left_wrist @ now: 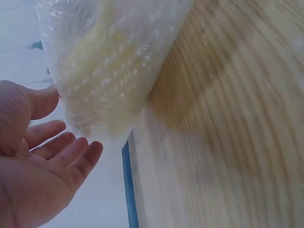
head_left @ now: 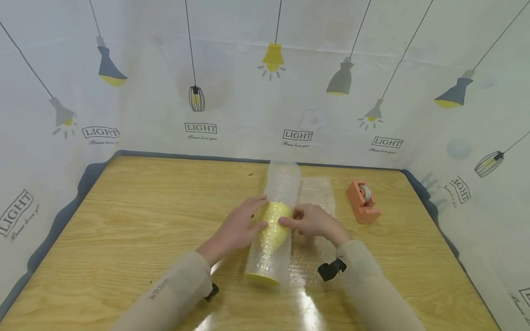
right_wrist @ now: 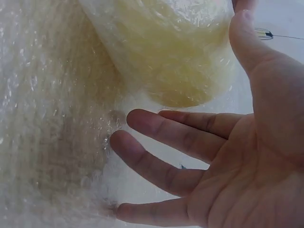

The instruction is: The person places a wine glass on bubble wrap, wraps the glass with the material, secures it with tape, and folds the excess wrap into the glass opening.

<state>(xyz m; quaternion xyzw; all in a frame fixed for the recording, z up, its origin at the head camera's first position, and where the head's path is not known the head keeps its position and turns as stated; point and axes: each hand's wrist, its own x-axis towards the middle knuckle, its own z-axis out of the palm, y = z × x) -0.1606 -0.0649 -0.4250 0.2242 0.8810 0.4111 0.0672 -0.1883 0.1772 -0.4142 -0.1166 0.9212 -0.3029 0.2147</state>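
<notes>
A yellow goblet (head_left: pixel 275 225) lies rolled in clear bubble wrap (head_left: pixel 283 181), its bowl toward the back and its round foot (head_left: pixel 262 279) toward the front. Along its left side rests my left hand (head_left: pixel 238 225), fingers extended and thumb on the wrap. In the left wrist view the fingertips (left_wrist: pixel 95 151) are right at the wrapped end. My right hand (head_left: pixel 314 220) lays its thumb on the roll from the right. In the right wrist view its fingers (right_wrist: pixel 180 135) are spread and lightly bent, tips against the loose wrap (right_wrist: pixel 52 118).
The unrolled part of the bubble wrap (head_left: pixel 316 193) lies flat under and beside my right hand. Farther right stands an orange tape dispenser (head_left: pixel 363 202) with a roll of tape. Behind the wooden table (head_left: pixel 165 202) hangs a white curtain (head_left: pixel 248 110) printed with lamps.
</notes>
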